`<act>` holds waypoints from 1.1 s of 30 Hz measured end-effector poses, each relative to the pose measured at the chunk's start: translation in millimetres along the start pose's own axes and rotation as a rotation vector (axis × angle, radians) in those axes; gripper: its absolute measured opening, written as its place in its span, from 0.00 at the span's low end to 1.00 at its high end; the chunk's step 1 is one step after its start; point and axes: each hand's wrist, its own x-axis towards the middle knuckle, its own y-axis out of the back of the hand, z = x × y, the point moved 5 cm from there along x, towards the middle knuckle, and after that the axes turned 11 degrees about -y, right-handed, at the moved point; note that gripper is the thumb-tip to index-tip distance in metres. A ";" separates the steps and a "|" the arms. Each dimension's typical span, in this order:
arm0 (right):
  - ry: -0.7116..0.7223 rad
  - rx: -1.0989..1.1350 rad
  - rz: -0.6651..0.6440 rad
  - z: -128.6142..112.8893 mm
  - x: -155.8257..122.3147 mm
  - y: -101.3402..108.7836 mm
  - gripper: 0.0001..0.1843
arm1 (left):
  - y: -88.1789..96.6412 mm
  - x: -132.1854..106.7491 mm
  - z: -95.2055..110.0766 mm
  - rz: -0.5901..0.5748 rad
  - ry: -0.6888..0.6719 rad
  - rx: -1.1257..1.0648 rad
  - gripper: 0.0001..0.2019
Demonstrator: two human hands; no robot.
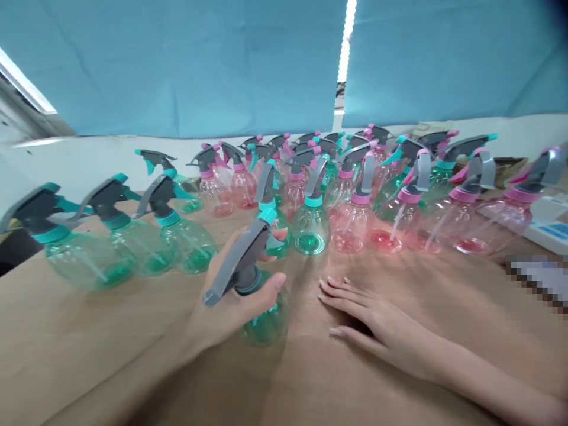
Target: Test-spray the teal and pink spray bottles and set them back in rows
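My left hand (235,296) is wrapped around the neck of a green spray bottle (266,322) with a grey and teal trigger head, near the middle of the table. Its thumb lies on the near side, and part of the fingers is hidden behind the bottle. My right hand (368,310) rests on the tabletop to the right, fingers stretched out, holding nothing. Just beyond the hands stand another green spray bottle (310,228) and a pink spray bottle (350,228). Three green spray bottles (155,254) stand to the left of my left hand.
Several more pink and green spray bottles crowd the back of the wooden table (421,367). At the right edge are a white and blue device (548,228) and a pixelated flat object (541,278). A blue sheet (222,65) hangs behind.
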 end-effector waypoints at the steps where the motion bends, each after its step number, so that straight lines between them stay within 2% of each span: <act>1: 0.005 0.008 0.007 0.4 -0.3 -0.1 0.29 | 0.5 -1.4 2.7 -0.016 0.000 -0.034 0.23; 7: 0.009 0.019 0.010 2.7 -0.9 -1.6 0.29 | 5.4 -11.3 9.0 -0.024 0.030 -0.106 0.22; 15: 0.022 0.040 0.033 2.0 -1.2 -0.5 0.29 | 4.6 -2.9 12.3 -0.084 0.002 -0.202 0.26; 22: 0.017 0.030 0.024 0.8 -0.9 -0.1 0.29 | -8.7 -3.1 14.5 -0.070 0.019 -0.145 0.21; 27: 0.039 0.036 0.050 1.9 -0.9 -1.5 0.29 | -21.1 -1.1 23.1 -0.070 -0.023 -0.141 0.19; 33: 0.038 0.000 0.048 4.0 -0.6 -4.6 0.29 | -28.6 -3.1 28.7 -0.055 0.017 -0.076 0.14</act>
